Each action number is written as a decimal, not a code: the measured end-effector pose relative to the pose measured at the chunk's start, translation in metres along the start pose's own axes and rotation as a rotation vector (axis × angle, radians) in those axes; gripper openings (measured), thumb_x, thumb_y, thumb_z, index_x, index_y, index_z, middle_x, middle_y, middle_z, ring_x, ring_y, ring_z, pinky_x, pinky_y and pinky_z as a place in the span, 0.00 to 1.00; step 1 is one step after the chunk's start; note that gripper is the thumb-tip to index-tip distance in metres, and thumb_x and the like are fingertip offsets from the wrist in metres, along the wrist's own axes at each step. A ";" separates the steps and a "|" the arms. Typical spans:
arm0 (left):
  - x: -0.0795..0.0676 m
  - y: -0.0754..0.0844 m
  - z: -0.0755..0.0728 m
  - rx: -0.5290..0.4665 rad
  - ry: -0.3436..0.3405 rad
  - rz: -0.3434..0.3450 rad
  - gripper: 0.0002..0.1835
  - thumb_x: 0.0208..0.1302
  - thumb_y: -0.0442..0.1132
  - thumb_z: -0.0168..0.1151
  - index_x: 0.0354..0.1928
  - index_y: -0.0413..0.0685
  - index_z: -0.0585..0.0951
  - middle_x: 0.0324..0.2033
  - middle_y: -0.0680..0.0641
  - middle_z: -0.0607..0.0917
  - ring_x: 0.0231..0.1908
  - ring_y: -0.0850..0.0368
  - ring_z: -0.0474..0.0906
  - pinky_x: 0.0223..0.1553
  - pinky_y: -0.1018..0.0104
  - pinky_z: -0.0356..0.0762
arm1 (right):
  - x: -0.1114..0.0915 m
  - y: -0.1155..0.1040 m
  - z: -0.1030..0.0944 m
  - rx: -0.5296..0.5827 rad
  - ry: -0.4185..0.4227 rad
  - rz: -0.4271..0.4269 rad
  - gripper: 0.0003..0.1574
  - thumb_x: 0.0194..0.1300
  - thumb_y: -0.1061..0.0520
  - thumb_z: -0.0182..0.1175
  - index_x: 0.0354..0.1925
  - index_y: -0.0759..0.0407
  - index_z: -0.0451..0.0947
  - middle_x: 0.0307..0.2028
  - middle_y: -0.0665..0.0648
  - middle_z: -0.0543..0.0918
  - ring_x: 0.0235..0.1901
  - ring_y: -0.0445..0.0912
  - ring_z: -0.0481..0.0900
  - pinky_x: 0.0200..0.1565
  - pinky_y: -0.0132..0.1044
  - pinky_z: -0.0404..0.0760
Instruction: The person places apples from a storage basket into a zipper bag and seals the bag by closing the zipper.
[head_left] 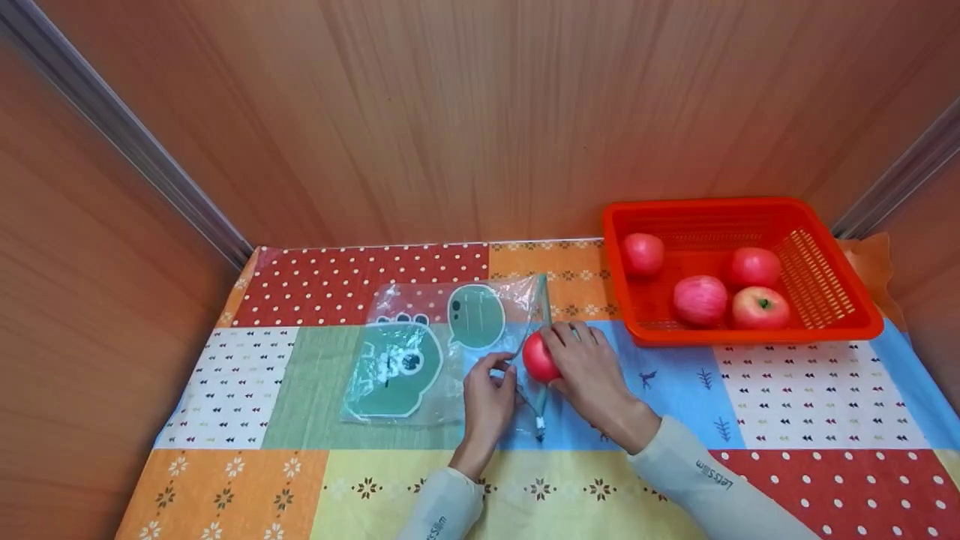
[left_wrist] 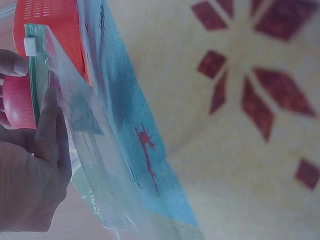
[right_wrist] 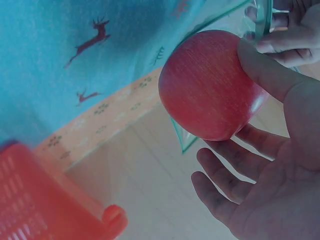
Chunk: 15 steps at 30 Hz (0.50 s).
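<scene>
In the head view a clear zip bag (head_left: 442, 307) with green dinosaur prints lies flat, its green-edged mouth facing right. My left hand (head_left: 489, 394) pinches the upper edge of that mouth between thumb and fingers, lifting it a little. A red apple (head_left: 539, 358) is in my right hand (head_left: 592, 373), right at the bag's mouth. The right wrist view shows the apple (right_wrist: 212, 85) gripped between thumb and fingertips, with the green bag edge just behind it. A white slider (left_wrist: 30, 46) sits at one end of the zip in the left wrist view.
An orange-red plastic basket (head_left: 750, 337) stands at the back right with several apples (head_left: 700, 300) inside. A patchwork-print cloth (head_left: 247, 487) covers the table. Wood-grain panels (head_left: 420, 120) rise at the back and both sides.
</scene>
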<state>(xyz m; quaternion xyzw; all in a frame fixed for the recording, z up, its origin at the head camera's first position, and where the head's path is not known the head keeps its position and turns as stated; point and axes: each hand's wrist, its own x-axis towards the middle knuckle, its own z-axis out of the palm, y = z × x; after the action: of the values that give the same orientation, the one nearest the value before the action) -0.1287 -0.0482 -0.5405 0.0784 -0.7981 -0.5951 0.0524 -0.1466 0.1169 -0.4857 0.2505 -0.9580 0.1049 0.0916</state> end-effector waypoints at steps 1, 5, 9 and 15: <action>-0.001 0.001 0.000 0.003 0.000 -0.008 0.11 0.73 0.28 0.64 0.53 0.39 0.86 0.39 0.44 0.85 0.27 0.58 0.84 0.30 0.68 0.87 | 0.000 -0.001 0.001 0.008 -0.005 0.003 0.53 0.47 0.54 0.87 0.69 0.60 0.75 0.61 0.63 0.80 0.62 0.59 0.74 0.61 0.59 0.80; -0.002 0.004 -0.002 0.011 0.003 -0.020 0.11 0.74 0.30 0.63 0.54 0.41 0.86 0.41 0.45 0.85 0.29 0.58 0.84 0.32 0.67 0.88 | 0.000 -0.003 0.005 0.027 -0.023 0.017 0.54 0.47 0.54 0.87 0.69 0.59 0.74 0.62 0.63 0.80 0.62 0.58 0.74 0.61 0.59 0.80; -0.004 0.008 -0.002 0.014 0.015 -0.008 0.11 0.74 0.29 0.63 0.54 0.41 0.86 0.41 0.45 0.84 0.30 0.57 0.84 0.32 0.67 0.88 | 0.001 -0.004 0.008 0.029 -0.024 0.024 0.53 0.48 0.53 0.86 0.69 0.59 0.74 0.62 0.62 0.80 0.62 0.58 0.74 0.61 0.58 0.80; -0.005 0.010 -0.002 -0.004 0.031 0.000 0.11 0.73 0.29 0.64 0.53 0.41 0.86 0.41 0.44 0.84 0.31 0.56 0.85 0.31 0.68 0.88 | 0.004 -0.006 0.010 0.033 -0.032 0.043 0.53 0.49 0.52 0.86 0.70 0.59 0.75 0.62 0.62 0.81 0.62 0.57 0.74 0.61 0.57 0.81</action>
<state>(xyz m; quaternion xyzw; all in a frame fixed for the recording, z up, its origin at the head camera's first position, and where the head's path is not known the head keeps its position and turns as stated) -0.1238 -0.0465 -0.5299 0.0874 -0.7960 -0.5955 0.0649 -0.1481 0.1074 -0.4938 0.2330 -0.9627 0.1184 0.0701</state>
